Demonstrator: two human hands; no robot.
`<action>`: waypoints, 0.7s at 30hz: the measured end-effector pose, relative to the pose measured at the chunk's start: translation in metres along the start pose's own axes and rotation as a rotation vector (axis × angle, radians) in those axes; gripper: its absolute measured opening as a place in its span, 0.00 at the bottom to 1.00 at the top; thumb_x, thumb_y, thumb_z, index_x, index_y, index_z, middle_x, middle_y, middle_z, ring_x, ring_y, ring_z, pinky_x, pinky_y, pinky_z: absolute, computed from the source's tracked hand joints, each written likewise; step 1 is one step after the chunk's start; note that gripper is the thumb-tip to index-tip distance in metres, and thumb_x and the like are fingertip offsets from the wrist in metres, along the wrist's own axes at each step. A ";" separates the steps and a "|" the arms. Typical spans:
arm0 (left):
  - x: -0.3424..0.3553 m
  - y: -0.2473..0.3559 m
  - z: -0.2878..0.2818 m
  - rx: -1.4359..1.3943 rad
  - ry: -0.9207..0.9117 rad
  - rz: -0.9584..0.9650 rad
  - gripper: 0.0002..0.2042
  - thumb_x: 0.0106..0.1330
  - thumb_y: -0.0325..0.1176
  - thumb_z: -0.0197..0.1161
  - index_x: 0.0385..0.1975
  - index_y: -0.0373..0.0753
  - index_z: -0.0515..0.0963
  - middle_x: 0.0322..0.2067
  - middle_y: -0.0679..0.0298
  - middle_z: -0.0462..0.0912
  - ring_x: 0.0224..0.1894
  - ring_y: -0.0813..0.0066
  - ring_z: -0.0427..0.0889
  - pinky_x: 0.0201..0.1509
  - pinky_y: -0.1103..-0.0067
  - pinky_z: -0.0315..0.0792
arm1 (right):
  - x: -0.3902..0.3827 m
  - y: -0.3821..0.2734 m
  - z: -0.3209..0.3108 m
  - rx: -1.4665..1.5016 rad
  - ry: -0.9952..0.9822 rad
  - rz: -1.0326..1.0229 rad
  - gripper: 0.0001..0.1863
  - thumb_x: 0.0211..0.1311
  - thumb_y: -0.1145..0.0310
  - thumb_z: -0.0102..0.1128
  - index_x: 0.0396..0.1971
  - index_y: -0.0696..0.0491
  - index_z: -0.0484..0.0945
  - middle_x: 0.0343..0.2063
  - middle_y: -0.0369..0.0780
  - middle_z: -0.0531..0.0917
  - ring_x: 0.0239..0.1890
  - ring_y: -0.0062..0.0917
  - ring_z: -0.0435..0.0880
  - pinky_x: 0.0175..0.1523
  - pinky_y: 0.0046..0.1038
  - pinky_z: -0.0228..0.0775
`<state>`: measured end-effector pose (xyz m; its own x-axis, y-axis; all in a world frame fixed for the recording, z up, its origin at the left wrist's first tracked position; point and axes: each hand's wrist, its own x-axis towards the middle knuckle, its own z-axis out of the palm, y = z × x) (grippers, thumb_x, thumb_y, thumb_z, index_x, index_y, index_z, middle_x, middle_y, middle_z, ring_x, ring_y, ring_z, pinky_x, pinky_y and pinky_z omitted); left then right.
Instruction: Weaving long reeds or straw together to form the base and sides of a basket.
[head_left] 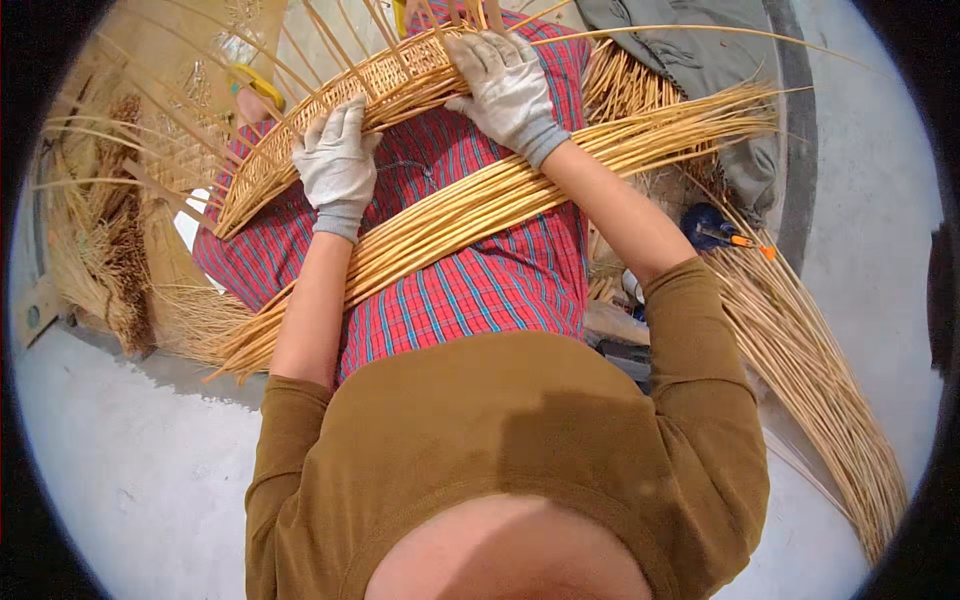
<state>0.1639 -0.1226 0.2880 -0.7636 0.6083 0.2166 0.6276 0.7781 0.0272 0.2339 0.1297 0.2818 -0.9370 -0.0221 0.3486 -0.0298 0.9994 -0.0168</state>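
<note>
A curved, partly woven wicker piece (285,152) with long loose stakes sticking up lies across the upper part of a red plaid cloth (455,300) over my lap. My left hand (335,168), in a white glove, grips its near edge with bent fingers. My right hand (500,95), gloved too, holds the same piece at its right part, fingers curled over the edge. A long bundle of pale golden rods (445,225) lies diagonally over the cloth below the woven piece, passing under my forearms.
Dried straw bundles (120,250) lie at left, near a yellow sandal (255,80). At right are a grey cloth (740,165), short rods (630,75), a dark blue tool with orange parts (710,225) and long reeds (800,380) on the grey floor (850,150).
</note>
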 end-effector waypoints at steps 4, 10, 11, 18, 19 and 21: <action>0.013 -0.001 0.004 0.077 0.060 0.027 0.30 0.63 0.54 0.62 0.65 0.52 0.68 0.55 0.66 0.78 0.54 0.61 0.78 0.62 0.52 0.61 | 0.015 -0.008 0.007 0.025 0.102 -0.179 0.44 0.56 0.33 0.56 0.66 0.48 0.68 0.63 0.43 0.72 0.68 0.39 0.65 0.74 0.46 0.43; 0.028 0.003 -0.005 0.077 0.036 -0.053 0.34 0.64 0.54 0.61 0.70 0.56 0.62 0.57 0.68 0.78 0.54 0.64 0.78 0.63 0.52 0.61 | 0.041 -0.024 0.024 -0.165 0.024 -0.088 0.45 0.59 0.30 0.48 0.67 0.49 0.66 0.65 0.44 0.71 0.69 0.45 0.64 0.74 0.51 0.40; 0.028 0.003 -0.004 0.108 0.027 -0.055 0.33 0.64 0.54 0.61 0.70 0.56 0.63 0.59 0.68 0.77 0.54 0.64 0.78 0.62 0.52 0.62 | 0.041 -0.026 0.026 -0.146 0.038 -0.094 0.44 0.59 0.30 0.48 0.66 0.49 0.68 0.63 0.44 0.72 0.67 0.44 0.66 0.73 0.51 0.42; 0.028 -0.002 -0.007 0.139 0.003 -0.120 0.25 0.63 0.52 0.61 0.60 0.56 0.73 0.53 0.69 0.81 0.48 0.61 0.81 0.59 0.52 0.63 | 0.082 -0.032 -0.008 0.090 -0.364 -0.056 0.39 0.58 0.39 0.57 0.63 0.50 0.69 0.62 0.47 0.70 0.63 0.44 0.67 0.70 0.50 0.48; 0.025 -0.001 -0.006 0.131 -0.007 -0.116 0.25 0.63 0.52 0.61 0.60 0.56 0.73 0.53 0.69 0.81 0.48 0.61 0.81 0.59 0.52 0.63 | 0.087 -0.033 -0.021 0.221 -0.718 0.025 0.44 0.58 0.46 0.62 0.70 0.52 0.60 0.70 0.52 0.61 0.73 0.47 0.56 0.74 0.54 0.38; 0.031 0.001 0.000 0.072 0.087 -0.093 0.24 0.61 0.53 0.63 0.57 0.55 0.76 0.49 0.69 0.82 0.47 0.61 0.82 0.58 0.55 0.64 | 0.074 -0.028 -0.016 0.161 -0.596 0.029 0.40 0.59 0.58 0.62 0.71 0.51 0.59 0.62 0.51 0.69 0.62 0.44 0.70 0.71 0.51 0.49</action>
<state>0.1406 -0.1024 0.2946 -0.7998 0.5197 0.3002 0.5399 0.8415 -0.0184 0.1713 0.1005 0.3228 -0.9701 -0.0522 -0.2368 -0.0099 0.9843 -0.1762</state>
